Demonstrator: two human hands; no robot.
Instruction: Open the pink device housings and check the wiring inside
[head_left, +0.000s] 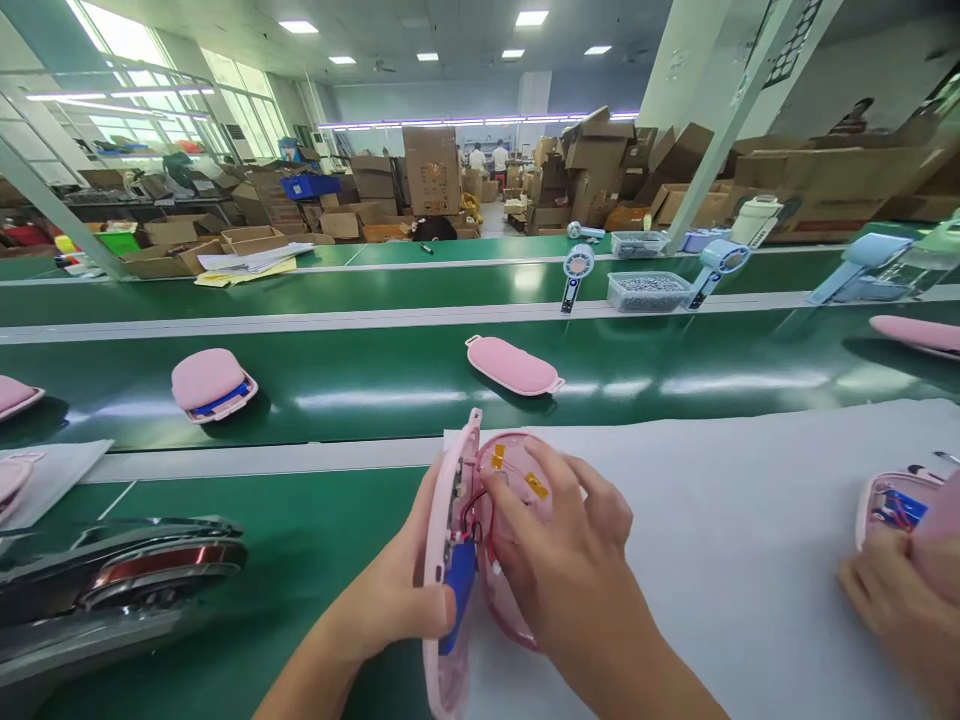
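My left hand (401, 585) grips a pink plastic casing half (439, 530), stood on edge, thumb over the blue battery (459, 590) inside. A circuit board and red and black wires (471, 515) show along its inner side. My right hand (566, 540) is closed around the other half, a rounded pink shell (517, 445). Its index fingertip presses near the wires where the halves meet; its thumb is hidden. Two pieces of amber tape (535, 486) lie inside this shell. The halves are spread apart like an opened book, joined by wires.
White sheeting (720, 520) covers the bench at right, where another person's hands (892, 590) hold a similar pink casing. Pink units, including a flat one (514, 366), lie on the green belt (360, 375). A dark, shiny object (142, 580) sits at left. Handheld fans (576, 275) stand beyond.
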